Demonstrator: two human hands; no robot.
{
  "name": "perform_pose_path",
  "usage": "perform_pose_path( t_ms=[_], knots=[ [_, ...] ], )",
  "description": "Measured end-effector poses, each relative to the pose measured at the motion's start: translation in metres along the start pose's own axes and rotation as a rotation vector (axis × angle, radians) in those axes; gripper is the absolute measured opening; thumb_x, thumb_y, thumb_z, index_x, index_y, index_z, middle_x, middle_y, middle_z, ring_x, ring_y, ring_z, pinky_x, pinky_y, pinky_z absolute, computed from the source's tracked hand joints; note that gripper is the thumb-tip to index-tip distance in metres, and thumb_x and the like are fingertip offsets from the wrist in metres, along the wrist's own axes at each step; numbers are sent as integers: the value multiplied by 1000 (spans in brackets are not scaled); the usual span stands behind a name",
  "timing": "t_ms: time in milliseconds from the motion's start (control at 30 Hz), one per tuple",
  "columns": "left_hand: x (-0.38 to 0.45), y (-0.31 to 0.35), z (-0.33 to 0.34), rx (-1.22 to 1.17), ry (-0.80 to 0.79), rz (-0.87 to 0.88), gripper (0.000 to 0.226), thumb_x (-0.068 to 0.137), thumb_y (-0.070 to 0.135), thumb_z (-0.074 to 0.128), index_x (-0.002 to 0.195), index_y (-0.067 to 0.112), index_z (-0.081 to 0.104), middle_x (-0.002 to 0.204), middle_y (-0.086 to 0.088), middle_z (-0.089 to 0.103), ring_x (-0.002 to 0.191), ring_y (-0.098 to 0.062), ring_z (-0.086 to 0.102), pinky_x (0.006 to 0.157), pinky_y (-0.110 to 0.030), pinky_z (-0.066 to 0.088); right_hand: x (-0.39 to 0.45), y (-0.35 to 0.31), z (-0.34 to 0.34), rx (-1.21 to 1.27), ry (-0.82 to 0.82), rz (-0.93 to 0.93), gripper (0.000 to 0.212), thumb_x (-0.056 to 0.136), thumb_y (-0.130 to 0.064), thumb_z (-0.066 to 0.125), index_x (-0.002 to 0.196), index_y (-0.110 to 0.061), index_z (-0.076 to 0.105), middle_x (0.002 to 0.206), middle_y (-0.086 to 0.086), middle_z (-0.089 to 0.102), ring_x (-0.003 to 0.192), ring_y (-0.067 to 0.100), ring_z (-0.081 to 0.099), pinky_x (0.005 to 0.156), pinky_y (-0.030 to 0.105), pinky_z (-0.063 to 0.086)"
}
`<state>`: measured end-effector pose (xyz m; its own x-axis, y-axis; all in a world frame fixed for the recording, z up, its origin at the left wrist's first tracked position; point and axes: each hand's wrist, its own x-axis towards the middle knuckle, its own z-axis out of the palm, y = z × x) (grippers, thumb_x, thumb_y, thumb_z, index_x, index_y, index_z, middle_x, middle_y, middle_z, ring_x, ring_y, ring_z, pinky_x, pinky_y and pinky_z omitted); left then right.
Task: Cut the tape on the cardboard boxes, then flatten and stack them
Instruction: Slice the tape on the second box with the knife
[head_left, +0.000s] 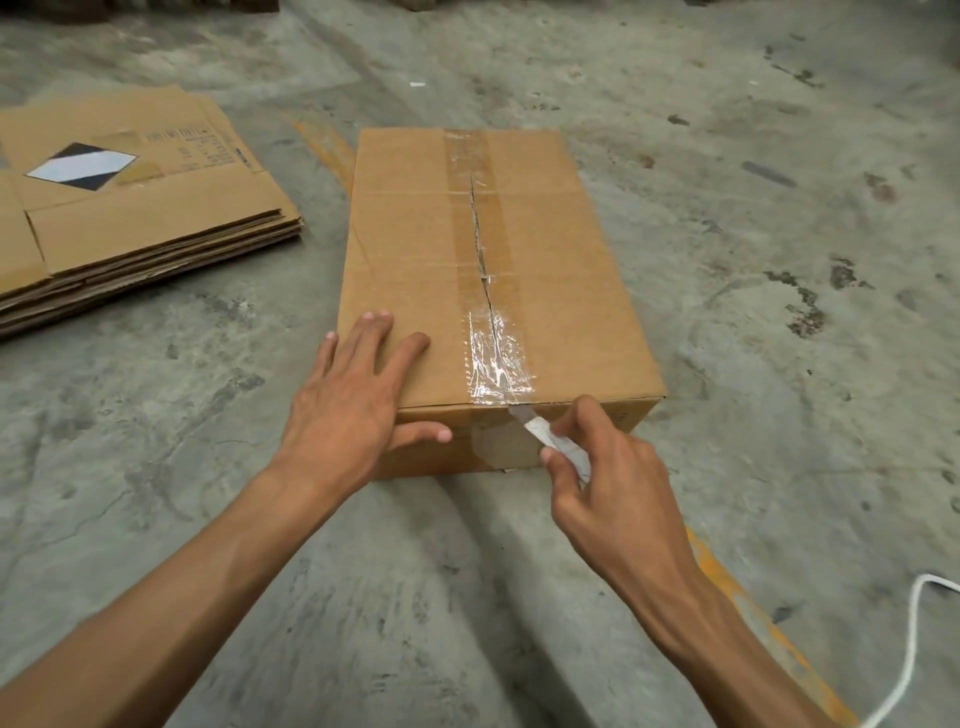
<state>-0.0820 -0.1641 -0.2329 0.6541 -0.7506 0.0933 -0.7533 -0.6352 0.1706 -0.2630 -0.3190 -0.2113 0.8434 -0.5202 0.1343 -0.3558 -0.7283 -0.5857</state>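
A closed brown cardboard box (415, 244) stands on the concrete floor in the middle of the view. A strip of clear tape (496, 358) runs along its top seam, and the seam is split along most of its length. My left hand (353, 400) rests flat on the box's near left corner, fingers spread on top and thumb on the front face. My right hand (602, 467) grips a small white-handled cutter (545, 434), its blade tip at the near top edge where the tape folds over.
A stack of flattened cardboard boxes (156, 228) lies on the floor at the left, the top one bearing a black-and-white diamond label. A white cord (914, 649) curls at the lower right. Orange paint lines mark the grey floor.
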Motion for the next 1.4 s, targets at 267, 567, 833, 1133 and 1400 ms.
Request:
perform_pose_path(
  t_ms=[267,567,833,1133,1400],
  knots=[
    [1,5,-5,65,-39,-24,97,69,84,33,146,26,26,155,-13,22,149,-28,15,120,-49,12,3,9,-7,-37,21,21,19,90,-22,59,91,-27,41,84,-6,64,67,17,54,57,32,33],
    [-1,2,0,-17,-65,-31,99,68,86,34,148,30,21,160,-9,14,150,-25,6,119,-52,19,6,6,-3,-28,28,-11,15,92,-21,55,93,-23,41,70,-7,53,54,12,43,49,33,28],
    [-5,-5,4,-67,-59,6,105,66,84,48,151,33,15,160,-10,11,150,-26,4,117,-54,23,8,-9,13,42,34,-56,17,92,-20,55,92,-25,39,72,-7,54,62,16,52,54,36,38],
    [-9,0,0,-114,-36,13,104,69,82,47,153,39,3,160,-7,6,149,-27,7,115,-57,23,28,-1,11,852,-181,415,16,95,-13,57,84,-15,46,63,1,41,39,5,31,37,20,23],
    [-9,-6,4,-96,-10,-37,88,78,87,23,153,44,3,163,-4,1,151,-23,-4,120,-50,17,16,-7,19,153,-49,-48,15,94,-22,55,94,-22,41,70,-7,53,58,10,47,52,31,33]
  ],
)
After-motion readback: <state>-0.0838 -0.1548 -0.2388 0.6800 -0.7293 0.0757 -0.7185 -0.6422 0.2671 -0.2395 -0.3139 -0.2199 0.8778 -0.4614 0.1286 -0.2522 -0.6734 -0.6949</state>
